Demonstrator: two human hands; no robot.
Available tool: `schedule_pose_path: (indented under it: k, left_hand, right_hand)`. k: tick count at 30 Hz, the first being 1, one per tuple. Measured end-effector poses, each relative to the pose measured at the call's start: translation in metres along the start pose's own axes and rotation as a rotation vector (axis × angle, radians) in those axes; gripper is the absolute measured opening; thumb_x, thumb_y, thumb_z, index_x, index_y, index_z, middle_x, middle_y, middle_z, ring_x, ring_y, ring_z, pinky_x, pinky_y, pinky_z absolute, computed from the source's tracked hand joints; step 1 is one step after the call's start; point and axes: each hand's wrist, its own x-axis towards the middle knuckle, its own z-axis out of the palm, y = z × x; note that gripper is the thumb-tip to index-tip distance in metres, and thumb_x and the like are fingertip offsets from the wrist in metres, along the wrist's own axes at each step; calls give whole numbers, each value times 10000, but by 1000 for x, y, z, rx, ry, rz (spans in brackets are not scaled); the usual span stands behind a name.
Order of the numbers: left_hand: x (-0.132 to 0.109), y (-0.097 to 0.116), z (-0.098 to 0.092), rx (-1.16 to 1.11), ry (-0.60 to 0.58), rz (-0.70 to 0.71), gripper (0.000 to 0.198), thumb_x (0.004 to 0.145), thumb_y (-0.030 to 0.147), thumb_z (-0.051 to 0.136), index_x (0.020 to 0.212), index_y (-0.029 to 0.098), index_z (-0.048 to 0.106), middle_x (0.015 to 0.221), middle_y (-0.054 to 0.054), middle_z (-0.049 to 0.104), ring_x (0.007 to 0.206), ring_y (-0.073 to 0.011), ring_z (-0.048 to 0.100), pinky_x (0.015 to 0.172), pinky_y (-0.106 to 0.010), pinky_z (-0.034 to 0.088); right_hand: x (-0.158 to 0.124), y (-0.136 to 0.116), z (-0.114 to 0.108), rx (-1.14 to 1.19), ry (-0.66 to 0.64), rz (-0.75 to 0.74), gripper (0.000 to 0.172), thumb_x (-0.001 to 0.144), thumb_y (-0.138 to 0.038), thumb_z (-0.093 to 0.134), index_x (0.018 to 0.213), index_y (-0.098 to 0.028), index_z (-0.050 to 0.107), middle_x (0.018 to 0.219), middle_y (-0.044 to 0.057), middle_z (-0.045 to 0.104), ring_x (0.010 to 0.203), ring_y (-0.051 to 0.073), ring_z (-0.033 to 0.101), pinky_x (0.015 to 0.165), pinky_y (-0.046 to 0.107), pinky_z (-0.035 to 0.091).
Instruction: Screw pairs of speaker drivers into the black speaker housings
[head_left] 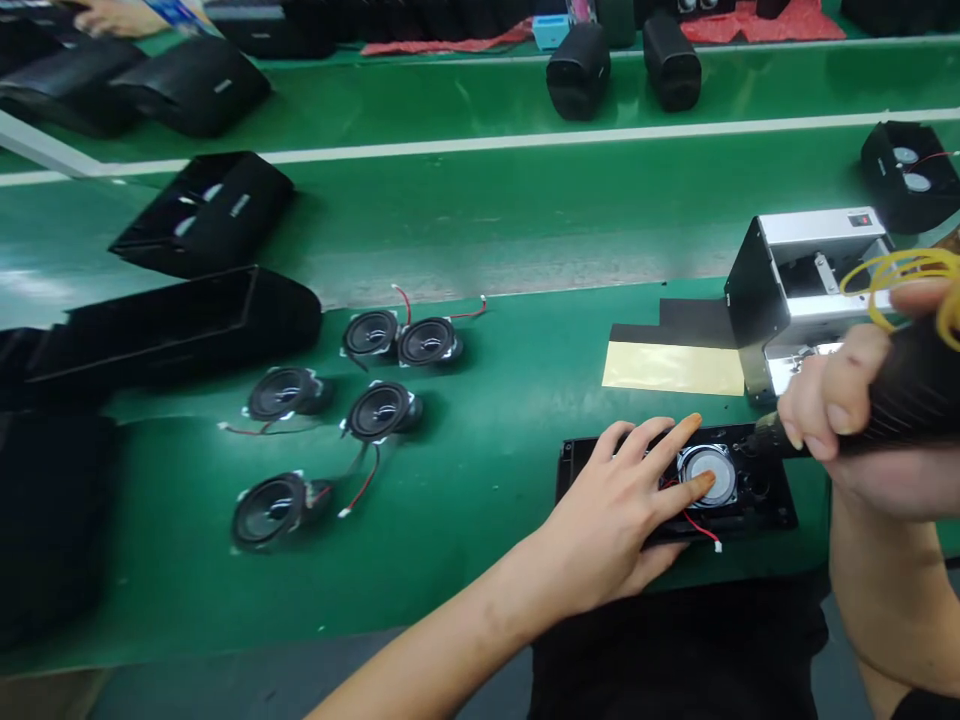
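My left hand (626, 500) is spread over a black speaker panel (776, 505) on the green bench, holding it down. One fingertip presses the back of a round speaker driver (711, 476) seated in the panel, and a red wire (699, 526) with a white plug trails from it. In my right hand (840, 400) is a black electric screwdriver (915, 390), wrapped by the fingers. Its tip points left at the panel beside the driver; whether it touches a screw I cannot tell. A yellow cord (900, 270) coils above the screwdriver.
Several loose speaker drivers (379, 410) lie to the left on the bench. Black speaker cabinets (217, 215) stand farther left. A silver-and-black machine (765, 300) and a yellow sheet (675, 368) are behind the panel. Another person's hand (120, 15) shows at the top left.
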Motion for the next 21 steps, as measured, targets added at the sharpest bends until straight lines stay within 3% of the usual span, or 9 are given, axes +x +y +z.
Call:
schedule_pose_path:
  k: [2, 6, 8, 14, 21]
  left_hand:
    - [0, 0, -1, -9, -4, -4, 584, 913, 371, 773, 1471, 274, 634, 1739, -205, 351, 1477, -449, 447, 1136, -658, 397]
    - [0, 1, -1, -13, -7, -20, 560, 922, 365, 760, 1464, 276, 650, 1748, -185, 344, 1477, -441, 448, 1152, -643, 388]
    - [0, 1, -1, -13, -4, -20, 562, 920, 365, 765, 1464, 276, 654, 1749, -184, 341, 1475, -445, 450, 1151, -642, 389]
    - [-1, 1, -1, -22, -1, -20, 554, 931, 372, 760, 1467, 281, 653, 1750, -183, 337, 1475, -441, 452, 1151, -640, 386]
    - [1, 2, -3, -12, -9, -27, 557, 930, 369, 765, 1469, 289, 653, 1753, -168, 340, 1477, -432, 453, 1159, -636, 384]
  right_hand:
    - [4, 13, 2, -41, 3, -30, 583, 891, -840, 643, 1146, -326, 744, 633, -39, 527, 392, 123, 413, 346, 264, 361]
    - [8, 26, 3, -140, 16, -21, 705, 833, -939, 598, 784, -237, 651, 565, -31, 454, 369, 122, 383, 320, 259, 327]
    - [9, 27, 4, -153, 23, -3, 744, 806, -955, 611, 698, -219, 594, 550, -26, 445, 364, 119, 386, 316, 256, 321]
    - [10, 29, 4, -113, 17, 22, 742, 815, -952, 609, 712, -218, 579, 538, -24, 480, 373, 115, 406, 345, 251, 346]
    - [7, 37, 3, -53, 79, 53, 788, 753, -993, 623, 871, -214, 653, 553, -33, 490, 374, 116, 390, 337, 244, 303]
